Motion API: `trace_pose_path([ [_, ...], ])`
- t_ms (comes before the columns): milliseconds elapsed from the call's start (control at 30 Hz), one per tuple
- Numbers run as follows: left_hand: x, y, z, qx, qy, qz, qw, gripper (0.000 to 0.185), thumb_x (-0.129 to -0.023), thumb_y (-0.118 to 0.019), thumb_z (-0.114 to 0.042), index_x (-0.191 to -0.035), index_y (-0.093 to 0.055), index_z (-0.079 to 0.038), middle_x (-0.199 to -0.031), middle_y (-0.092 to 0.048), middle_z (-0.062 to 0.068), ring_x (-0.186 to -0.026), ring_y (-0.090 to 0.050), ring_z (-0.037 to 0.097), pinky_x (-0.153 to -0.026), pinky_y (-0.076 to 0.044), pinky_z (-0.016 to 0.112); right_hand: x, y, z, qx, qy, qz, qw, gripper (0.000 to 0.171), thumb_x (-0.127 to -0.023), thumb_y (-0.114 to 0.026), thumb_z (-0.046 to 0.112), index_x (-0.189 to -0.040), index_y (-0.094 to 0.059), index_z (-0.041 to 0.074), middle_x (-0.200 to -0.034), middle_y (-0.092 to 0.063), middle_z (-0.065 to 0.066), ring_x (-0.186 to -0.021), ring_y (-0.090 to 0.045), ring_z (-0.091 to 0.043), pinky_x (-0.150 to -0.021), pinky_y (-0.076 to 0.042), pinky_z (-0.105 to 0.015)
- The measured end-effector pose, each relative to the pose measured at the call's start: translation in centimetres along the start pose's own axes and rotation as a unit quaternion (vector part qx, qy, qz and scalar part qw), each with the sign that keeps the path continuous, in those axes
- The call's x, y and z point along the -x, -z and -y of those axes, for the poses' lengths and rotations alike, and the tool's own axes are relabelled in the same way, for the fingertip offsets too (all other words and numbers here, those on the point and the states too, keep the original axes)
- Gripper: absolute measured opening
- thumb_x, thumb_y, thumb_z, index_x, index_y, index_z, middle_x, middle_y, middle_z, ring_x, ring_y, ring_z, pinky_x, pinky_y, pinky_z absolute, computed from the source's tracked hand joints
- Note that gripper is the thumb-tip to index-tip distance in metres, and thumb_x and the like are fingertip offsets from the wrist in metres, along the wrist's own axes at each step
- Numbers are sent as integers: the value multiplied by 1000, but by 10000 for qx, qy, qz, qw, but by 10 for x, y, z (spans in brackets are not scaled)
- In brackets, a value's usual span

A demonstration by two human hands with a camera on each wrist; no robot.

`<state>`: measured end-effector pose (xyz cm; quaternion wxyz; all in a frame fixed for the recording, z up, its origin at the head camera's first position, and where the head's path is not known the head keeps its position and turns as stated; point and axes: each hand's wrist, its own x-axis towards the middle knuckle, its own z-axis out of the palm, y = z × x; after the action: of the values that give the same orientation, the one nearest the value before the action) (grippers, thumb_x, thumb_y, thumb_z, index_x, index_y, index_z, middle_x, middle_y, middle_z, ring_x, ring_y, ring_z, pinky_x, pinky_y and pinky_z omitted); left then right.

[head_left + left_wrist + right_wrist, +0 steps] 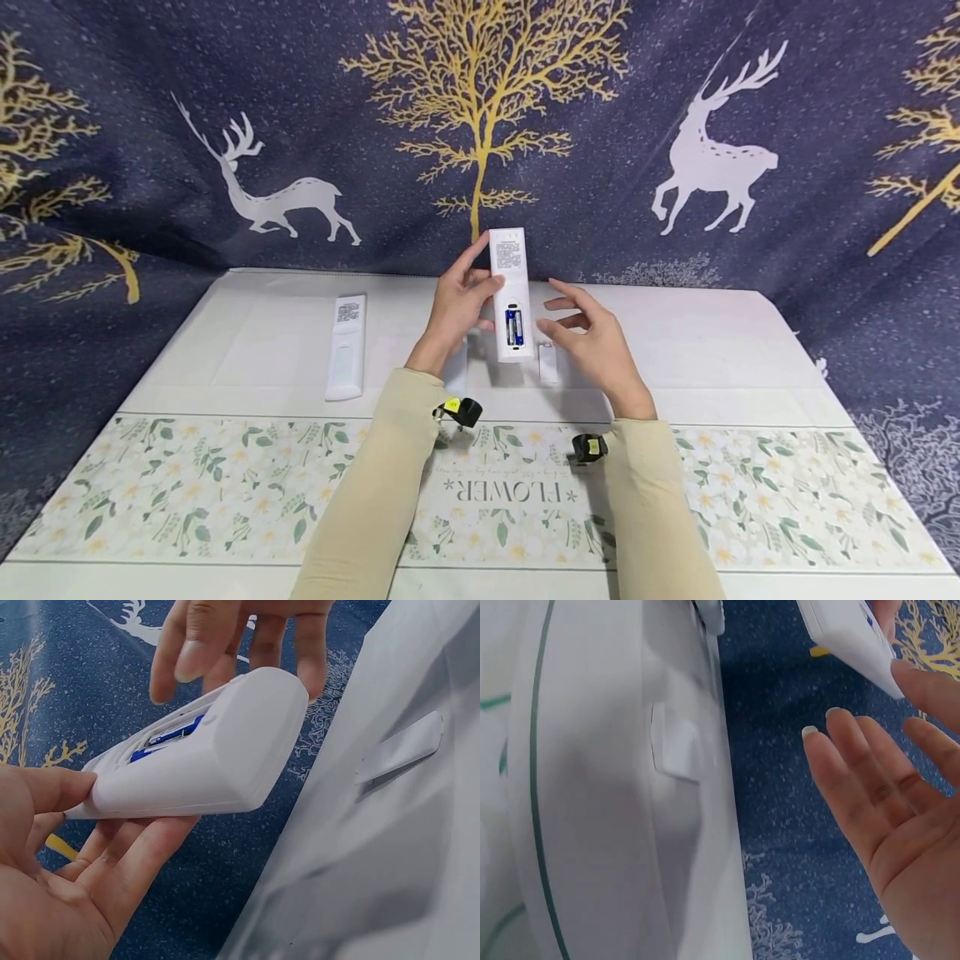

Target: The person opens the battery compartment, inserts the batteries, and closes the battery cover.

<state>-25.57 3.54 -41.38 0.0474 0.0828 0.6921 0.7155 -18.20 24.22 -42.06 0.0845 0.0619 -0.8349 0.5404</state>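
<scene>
My left hand (459, 308) grips a white remote control (510, 293) upright above the table, back side toward me. Its battery compartment is uncovered and blue batteries (513, 326) show inside. In the left wrist view the remote (210, 750) lies across my left fingers (127, 862), thumb on its side. My right hand (588, 333) hovers just right of the remote with fingers relaxed and holds nothing; its palm (900, 825) fills the right wrist view. A small white battery cover (549, 363) lies flat on the table under that hand, also visible in the wrist views (676, 742) (401, 750).
A second white remote (346, 347) lies face down on the white table (712, 350) to the left. Another white piece (455, 371) lies beside my left wrist. A floral runner (787, 492) crosses the near part. A dark blue deer-print cloth (675, 125) hangs behind.
</scene>
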Motion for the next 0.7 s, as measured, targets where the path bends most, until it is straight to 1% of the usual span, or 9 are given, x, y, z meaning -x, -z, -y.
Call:
trace_pose_path([
  [67, 0, 0, 0, 15, 17, 4, 10000, 68, -105, -69, -16, -158, -45, -51, -120, -68, 6, -85, -63, 20, -59, -65, 41, 0, 3, -2, 164, -25, 12, 9999, 63, -99, -77, 11, -157, -54, 17, -132, -68, -12, -107, -71, -29, -86, -59, -36],
  [167, 0, 0, 1, 12, 6, 4, 10000, 67, -106, -69, -16, -158, -45, -51, -120, -68, 6, -85, -62, 20, -59, -64, 41, 0, 5, -5, 362, -58, 73, 9993, 65, -98, -78, 11, -158, -52, 15, -135, -66, -17, -110, -71, -32, -89, -58, -42],
  [333, 0, 0, 2, 5, -23, 14, 10000, 67, -106, -68, -16, -159, -45, -50, -120, -68, 6, -85, -61, 21, -58, -64, 40, -1, 8, -11, 662, -238, 330, 9970, 71, -98, -79, 11, -161, -48, 13, -139, -63, -21, -114, -69, -35, -94, -58, -51],
  [533, 1, -1, 1, -8, -19, -19, 10000, 68, -105, -69, -16, -159, -45, -50, -119, -68, 7, -84, -63, 21, -56, -63, 40, -2, 9, -18, 1137, -618, 808, 9883, 77, -96, -80, 12, -163, -41, 6, -141, -61, -25, -120, -65, -41, -101, -53, -55],
  [700, 1, -3, 1, -102, 4, -71, 9999, 68, -105, -69, -15, -160, -44, -49, -118, -67, 7, -86, -64, 21, -59, -65, 42, -2, 9, -22, 1463, -785, 1037, 9806, 79, -93, -83, 10, -160, -43, 2, -139, -60, -28, -120, -64, -43, -102, -53, -56],
])
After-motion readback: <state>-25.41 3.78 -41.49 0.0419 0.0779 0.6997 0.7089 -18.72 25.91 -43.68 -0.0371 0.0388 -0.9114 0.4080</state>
